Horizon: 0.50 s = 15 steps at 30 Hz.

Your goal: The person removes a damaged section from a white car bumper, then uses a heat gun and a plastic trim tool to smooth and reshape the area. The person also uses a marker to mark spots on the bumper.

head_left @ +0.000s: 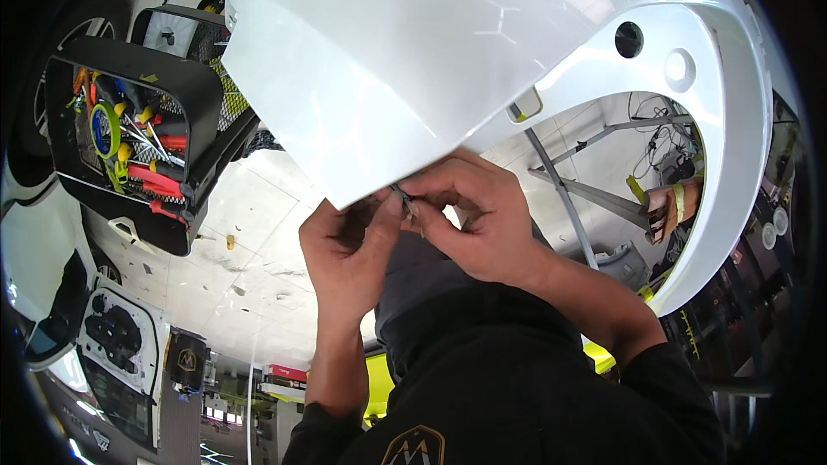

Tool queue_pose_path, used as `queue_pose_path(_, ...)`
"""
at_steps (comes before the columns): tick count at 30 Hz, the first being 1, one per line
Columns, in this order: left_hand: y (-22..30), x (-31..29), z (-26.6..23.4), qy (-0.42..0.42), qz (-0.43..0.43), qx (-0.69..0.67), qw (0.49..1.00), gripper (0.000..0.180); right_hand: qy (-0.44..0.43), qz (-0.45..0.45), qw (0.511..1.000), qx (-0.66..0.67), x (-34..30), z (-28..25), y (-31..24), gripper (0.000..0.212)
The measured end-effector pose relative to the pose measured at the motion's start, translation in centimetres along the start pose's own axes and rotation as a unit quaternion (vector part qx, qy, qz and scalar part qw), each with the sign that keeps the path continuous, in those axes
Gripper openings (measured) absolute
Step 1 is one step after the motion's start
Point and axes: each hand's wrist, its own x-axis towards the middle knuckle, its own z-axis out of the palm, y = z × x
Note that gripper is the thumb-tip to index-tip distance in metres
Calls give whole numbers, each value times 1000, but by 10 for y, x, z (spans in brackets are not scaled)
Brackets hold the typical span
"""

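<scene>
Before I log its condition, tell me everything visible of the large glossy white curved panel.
The large glossy white curved panel looks painted, base material unclear. It spans the upper view, narrowing at right into an arch with a round dark hole and a white circular detail. It shines with reflections. The left hand and right hand hold a small dark piece at its lower edge.

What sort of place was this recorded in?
Probably a car body workshop: there's a glossy white body panel at top, a black tray of hand tools at left, and a car door at lower left.
</scene>
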Motion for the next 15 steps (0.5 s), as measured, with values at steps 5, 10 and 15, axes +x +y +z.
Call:
queue_pose_path(5,-2,1,0,5,-8,-25,1000,11,-9,-9,999,-36,1,-4,-3,22)
queue_pose_path(10,-6,5,-1,3,-7,-44,999,7,-27,2,995,-98,5,-8,-13,23)
queue_pose_path(15,-3,6,0,5,-9,-85,996,8,-26,2,995,-92,6,-7,-9,23)
